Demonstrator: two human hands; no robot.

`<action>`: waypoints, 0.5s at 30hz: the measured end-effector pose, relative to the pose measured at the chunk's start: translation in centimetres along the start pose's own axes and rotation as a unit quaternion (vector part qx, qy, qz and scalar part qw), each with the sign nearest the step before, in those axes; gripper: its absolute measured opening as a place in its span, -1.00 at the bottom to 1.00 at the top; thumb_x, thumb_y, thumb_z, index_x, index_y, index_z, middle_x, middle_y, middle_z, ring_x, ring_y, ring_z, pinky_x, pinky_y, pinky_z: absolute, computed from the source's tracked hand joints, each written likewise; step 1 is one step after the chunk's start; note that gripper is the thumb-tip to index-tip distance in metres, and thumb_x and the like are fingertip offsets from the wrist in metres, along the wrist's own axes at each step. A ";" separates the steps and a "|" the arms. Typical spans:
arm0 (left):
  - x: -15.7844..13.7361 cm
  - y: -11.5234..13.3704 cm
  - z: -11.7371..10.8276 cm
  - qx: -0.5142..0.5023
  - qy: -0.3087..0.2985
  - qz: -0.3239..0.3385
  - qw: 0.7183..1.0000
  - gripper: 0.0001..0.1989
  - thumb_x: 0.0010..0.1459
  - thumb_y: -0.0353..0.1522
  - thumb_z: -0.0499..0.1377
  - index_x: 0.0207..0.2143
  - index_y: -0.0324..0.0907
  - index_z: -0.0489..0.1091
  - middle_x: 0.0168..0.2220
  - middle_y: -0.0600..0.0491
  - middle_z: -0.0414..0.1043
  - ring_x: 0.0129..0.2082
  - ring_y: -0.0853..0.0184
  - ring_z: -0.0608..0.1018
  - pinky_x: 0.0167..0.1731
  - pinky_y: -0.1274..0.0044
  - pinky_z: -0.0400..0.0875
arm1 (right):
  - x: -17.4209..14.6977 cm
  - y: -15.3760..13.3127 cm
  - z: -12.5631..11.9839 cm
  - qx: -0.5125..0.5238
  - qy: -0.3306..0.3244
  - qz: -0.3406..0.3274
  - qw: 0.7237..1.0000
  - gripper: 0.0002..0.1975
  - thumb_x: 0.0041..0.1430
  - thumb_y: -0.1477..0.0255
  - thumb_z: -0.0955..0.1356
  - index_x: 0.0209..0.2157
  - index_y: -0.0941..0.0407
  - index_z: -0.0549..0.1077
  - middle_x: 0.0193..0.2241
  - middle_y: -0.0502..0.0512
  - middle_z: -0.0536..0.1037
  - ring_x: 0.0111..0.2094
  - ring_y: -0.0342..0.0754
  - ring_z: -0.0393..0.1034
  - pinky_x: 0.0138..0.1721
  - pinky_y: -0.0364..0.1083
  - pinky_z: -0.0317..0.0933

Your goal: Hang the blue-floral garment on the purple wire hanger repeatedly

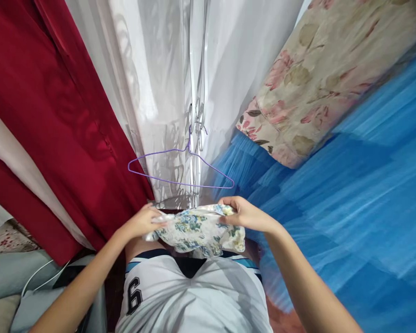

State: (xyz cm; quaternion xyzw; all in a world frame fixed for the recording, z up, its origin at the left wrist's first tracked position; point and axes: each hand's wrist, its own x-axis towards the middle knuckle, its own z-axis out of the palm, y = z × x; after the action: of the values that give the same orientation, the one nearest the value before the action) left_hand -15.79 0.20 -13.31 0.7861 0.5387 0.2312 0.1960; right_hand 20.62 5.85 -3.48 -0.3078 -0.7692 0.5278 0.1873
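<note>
A white floral garment (197, 229) with blue, green and yellow print is stretched between my two hands, just in front of my lap. My left hand (143, 222) grips its left end, thumb on top. On the other side, my right hand (241, 213) pinches the upper right edge between thumb and fingers. The cloth is bunched, so its exact kind is unclear. Just beyond it, an empty purple wire hanger (180, 180) hangs by its hook from a white metal grille (196, 106).
White curtains (152, 69) fall behind the hanger, with a red curtain (72, 115) to the left. At the right hang a blue tulle fabric (350, 194) and a beige floral cloth (298, 92). Grey cushions (17, 268) and a white cable (34, 275) lie lower left.
</note>
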 end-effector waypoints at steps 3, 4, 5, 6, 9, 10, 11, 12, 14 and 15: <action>-0.5 -2.7 -5.8 0.135 0.071 -0.044 0.987 -0.68 0.13 -0.04 0.18 -0.26 -0.01 0.57 -0.16 0.03 0.55 -0.04 0.16 0.48 0.26 0.15 -0.11 | 2.3 0.2 0.9 -0.072 0.103 -0.046 0.991 -0.60 -0.06 0.57 0.34 -0.10 0.17 0.48 -0.30 0.05 0.55 -0.40 -0.10 0.37 -0.38 -0.17 0.23; -0.5 -3.2 -7.6 0.164 0.096 -0.049 0.981 -0.68 0.16 -0.05 0.15 -0.21 0.01 0.57 -0.11 0.03 0.54 0.00 0.15 0.46 0.26 0.14 -0.12 | 3.2 0.3 1.3 -0.103 0.130 -0.060 0.984 -0.53 -0.07 0.57 0.32 -0.04 0.16 0.47 -0.28 0.06 0.56 -0.41 -0.09 0.37 -0.37 -0.15 0.23; -0.4 -3.5 -9.3 0.188 0.120 -0.051 0.974 -0.67 0.18 -0.06 0.12 -0.16 0.03 0.55 -0.07 0.03 0.53 0.03 0.14 0.44 0.26 0.14 -0.12 | 4.2 0.4 1.7 -0.132 0.156 -0.073 0.976 -0.48 -0.07 0.57 0.32 0.02 0.16 0.45 -0.25 0.08 0.57 -0.42 -0.08 0.37 -0.36 -0.14 0.23; -0.2 -3.6 -10.8 0.209 0.141 -0.049 0.966 -0.67 0.21 -0.07 0.09 -0.12 0.05 0.54 -0.04 0.03 0.52 0.06 0.13 0.42 0.26 0.14 -0.11 | 5.3 0.4 2.1 -0.154 0.181 -0.087 0.967 -0.43 -0.06 0.56 0.31 0.07 0.17 0.43 -0.21 0.11 0.58 -0.40 -0.07 0.38 -0.33 -0.12 0.24; 0.7 -3.1 -14.4 0.262 0.205 -0.042 0.942 -0.64 0.25 -0.11 0.04 -0.06 0.03 0.52 0.01 -0.01 0.48 0.12 0.11 0.37 0.26 0.14 -0.13 | 8.0 0.6 2.5 -0.190 0.223 -0.111 0.950 -0.45 -0.01 0.53 0.30 0.09 0.23 0.42 -0.14 0.21 0.57 -0.30 0.00 0.42 -0.25 -0.10 0.23; 1.1 -2.7 -15.2 0.276 0.222 -0.037 0.934 -0.63 0.26 -0.12 0.03 -0.04 0.01 0.51 0.02 -0.03 0.47 0.14 0.11 0.36 0.27 0.13 -0.15 | 8.7 0.7 2.5 -0.204 0.222 -0.107 0.947 -0.54 0.01 0.52 0.29 -0.01 0.25 0.48 -0.21 0.21 0.58 -0.32 -0.01 0.41 -0.28 -0.11 0.21; 1.6 -2.3 -15.9 0.288 0.236 -0.029 0.928 -0.62 0.26 -0.13 0.02 -0.01 0.00 0.49 0.02 -0.04 0.47 0.15 0.11 0.34 0.28 0.13 -0.18 | 9.2 0.8 2.5 -0.222 0.217 -0.097 0.946 -0.66 0.04 0.50 0.28 -0.14 0.25 0.53 -0.32 0.18 0.58 -0.39 -0.02 0.39 -0.34 -0.13 0.18; 2.1 -1.7 -16.4 0.296 0.243 -0.017 0.924 -0.61 0.27 -0.14 0.01 0.04 -0.01 0.47 0.04 -0.04 0.46 0.17 0.11 0.32 0.28 0.12 -0.23 | 9.6 1.0 2.4 -0.241 0.213 -0.086 0.943 -0.76 0.07 0.48 0.27 -0.29 0.24 0.54 -0.44 0.14 0.56 -0.46 -0.05 0.34 -0.41 -0.14 0.12; 3.1 -0.3 -16.9 0.300 0.245 0.016 0.922 -0.58 0.28 -0.18 0.00 0.12 0.00 0.39 0.07 -0.02 0.43 0.22 0.11 0.26 0.29 0.10 -0.32 | 10.1 1.4 2.4 -0.273 0.217 -0.072 0.934 -0.79 0.12 0.45 0.26 -0.51 0.18 0.47 -0.61 0.07 0.45 -0.55 -0.10 0.24 -0.49 -0.14 0.00; 3.6 0.6 -16.9 0.296 0.244 0.033 0.923 -0.57 0.28 -0.20 0.00 0.15 0.00 0.36 0.09 -0.01 0.41 0.24 0.11 0.24 0.28 0.09 -0.35 | 10.1 1.5 2.5 -0.284 0.225 -0.070 0.929 -0.77 0.13 0.44 0.26 -0.56 0.17 0.43 -0.63 0.05 0.42 -0.57 -0.11 0.20 -0.49 -0.14 -0.03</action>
State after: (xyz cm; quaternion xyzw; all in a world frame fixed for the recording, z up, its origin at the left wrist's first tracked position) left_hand -23.92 4.42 1.32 0.7448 0.5875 0.2525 -0.1906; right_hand 12.03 11.31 -6.21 -0.4039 -0.8441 0.1896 0.2972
